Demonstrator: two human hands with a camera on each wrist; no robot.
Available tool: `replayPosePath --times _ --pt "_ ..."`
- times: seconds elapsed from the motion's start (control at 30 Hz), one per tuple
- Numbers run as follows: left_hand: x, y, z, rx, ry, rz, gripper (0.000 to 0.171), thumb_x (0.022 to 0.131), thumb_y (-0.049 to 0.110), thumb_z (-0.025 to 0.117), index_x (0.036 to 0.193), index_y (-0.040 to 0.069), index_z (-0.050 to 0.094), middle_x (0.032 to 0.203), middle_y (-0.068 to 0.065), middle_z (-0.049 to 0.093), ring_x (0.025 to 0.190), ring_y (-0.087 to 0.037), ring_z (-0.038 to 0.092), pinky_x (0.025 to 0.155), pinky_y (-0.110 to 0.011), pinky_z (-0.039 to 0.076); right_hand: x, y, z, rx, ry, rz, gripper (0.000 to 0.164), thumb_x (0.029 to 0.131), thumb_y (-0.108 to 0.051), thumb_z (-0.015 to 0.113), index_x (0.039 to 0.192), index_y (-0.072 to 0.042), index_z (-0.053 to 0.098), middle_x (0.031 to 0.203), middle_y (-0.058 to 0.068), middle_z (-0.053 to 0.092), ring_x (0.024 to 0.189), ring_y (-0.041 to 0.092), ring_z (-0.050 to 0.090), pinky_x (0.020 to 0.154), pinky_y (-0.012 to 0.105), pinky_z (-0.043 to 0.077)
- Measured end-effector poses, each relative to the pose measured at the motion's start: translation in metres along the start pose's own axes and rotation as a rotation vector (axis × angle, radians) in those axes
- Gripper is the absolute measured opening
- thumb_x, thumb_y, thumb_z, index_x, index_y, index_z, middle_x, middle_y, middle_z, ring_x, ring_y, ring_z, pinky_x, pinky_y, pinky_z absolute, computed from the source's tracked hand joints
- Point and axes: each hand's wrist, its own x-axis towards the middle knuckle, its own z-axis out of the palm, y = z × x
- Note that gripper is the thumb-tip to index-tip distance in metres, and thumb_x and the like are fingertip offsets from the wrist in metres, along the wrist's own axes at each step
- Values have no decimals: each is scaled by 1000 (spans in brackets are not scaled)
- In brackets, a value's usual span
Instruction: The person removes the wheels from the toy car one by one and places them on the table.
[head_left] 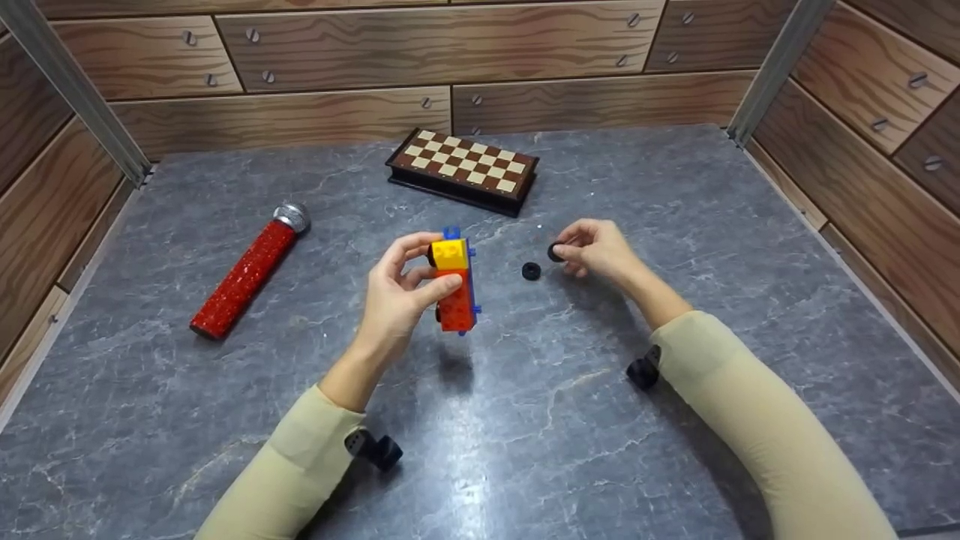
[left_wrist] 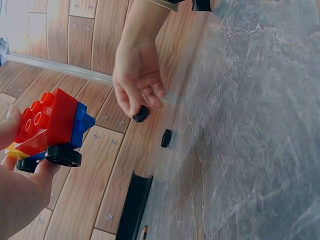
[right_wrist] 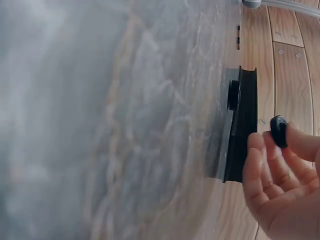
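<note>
My left hand point(head_left: 396, 289) grips a toy car point(head_left: 454, 300) built of red and yellow blocks on a blue base, held above the table. Two black wheels point(left_wrist: 63, 156) sit on the side of the car toward my left palm; bare blue axle stubs stick out on its other side. Between thumb and fingertips, my right hand point(head_left: 596, 247) pinches a loose black wheel point(right_wrist: 278, 131). Another black wheel point(head_left: 531, 271) lies on the table just left of that hand.
A brown and cream chessboard box point(head_left: 463, 169) lies at the back middle. To the left rests a red glittery microphone point(head_left: 247, 274) with a silver head. Wood-patterned walls point(head_left: 337, 52) border the grey marbled table point(head_left: 540, 450) at the back and sides.
</note>
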Motion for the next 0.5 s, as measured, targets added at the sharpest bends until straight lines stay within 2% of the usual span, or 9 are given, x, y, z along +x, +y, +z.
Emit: replayPosePath --times 0.17,0.27,0.33,0.5 --pt "1 0 0 5 -4 9 49 76 -3 74 119 1 52 119 -17 42 89 -33 59 73 -42 54 5 3 -1 -2 10 112 24 85 -7 67 101 8 57 74 8 65 56 16 62 48 25 51" --pt "1 0 0 6 -6 10 49 76 -2 74 119 2 52 119 -17 42 89 -33 58 74 -42 53 6 4 -1 -37 8 150 23 85 -8 68 100 6 58 74 8 65 55 15 61 47 25 50" --pt "1 1 0 5 -5 10 49 76 -2 74 119 2 52 119 -17 42 90 -33 58 74 -42 53 7 5 0 -77 3 153 21 85 -8 68 98 5 59 73 7 64 53 13 59 46 25 49" --pt "0 0 0 2 6 -3 49 76 -2 74 119 2 52 119 -17 44 89 -33 59 76 -43 53 9 7 4 -213 -21 103 17 84 -7 67 93 6 59 65 4 59 47 10 54 43 22 46"
